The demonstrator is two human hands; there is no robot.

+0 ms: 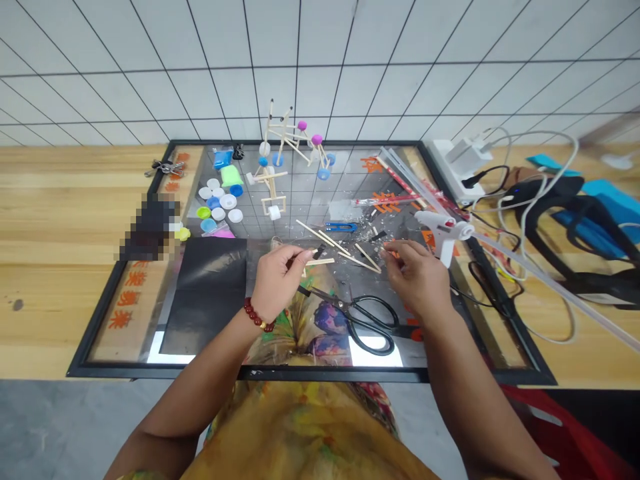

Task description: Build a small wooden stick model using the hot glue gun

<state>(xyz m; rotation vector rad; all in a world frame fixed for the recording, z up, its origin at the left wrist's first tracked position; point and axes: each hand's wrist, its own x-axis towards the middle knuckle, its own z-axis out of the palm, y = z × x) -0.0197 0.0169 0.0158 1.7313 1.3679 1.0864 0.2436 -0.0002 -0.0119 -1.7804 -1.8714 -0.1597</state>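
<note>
My left hand (278, 276), with a red bead bracelet at the wrist, pinches a small black piece (319, 251) between thumb and fingers over the glass-topped work board (325, 375). My right hand (419, 275) hovers to the right, fingertips pinched on something tiny I cannot make out, close to several thin wooden sticks (350, 254). Black-handled scissors (361, 321) lie just below and between my two hands. A white glue gun (443, 231) stands right of my right hand.
A stick-and-bottle-cap model (295, 141) stands at the board's far edge, loose coloured caps (220, 201) to its left. A black sheet (207, 290) lies left of my hands. Blue clip (341, 227), clear glue rods (525, 263), power strip and cables (475, 167) at right.
</note>
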